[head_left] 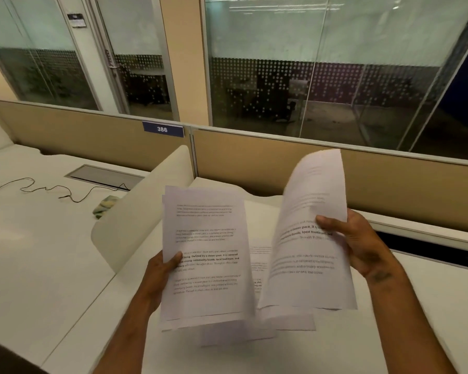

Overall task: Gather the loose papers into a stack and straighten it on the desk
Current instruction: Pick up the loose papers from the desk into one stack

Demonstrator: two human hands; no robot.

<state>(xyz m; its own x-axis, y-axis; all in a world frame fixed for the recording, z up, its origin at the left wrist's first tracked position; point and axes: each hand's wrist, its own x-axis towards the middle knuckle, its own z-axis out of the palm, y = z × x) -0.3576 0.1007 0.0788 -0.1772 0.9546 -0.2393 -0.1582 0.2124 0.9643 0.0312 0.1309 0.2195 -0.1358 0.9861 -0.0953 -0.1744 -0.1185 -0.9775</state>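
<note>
Left hand (pixel 166 266): thumb pinching a printed sheaf (pixel 207 255) at its left edge.
Right hand (pixel 360 240): clasping curled, blurred pages (pixel 312 233).
Between hands: more sheets (pixel 260 261) on desk (pixel 65 252).

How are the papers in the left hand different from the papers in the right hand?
The white printed papers in the left hand look sharp and fairly flat; the white printed papers in the right hand are blurred and curl over at the top.

The left hand pinches its sheets at their left edge, lower down; the right hand grips its sheets at their right edge, higher up.

Both bundles are white, printed with black text, and held above the white desk.
</note>
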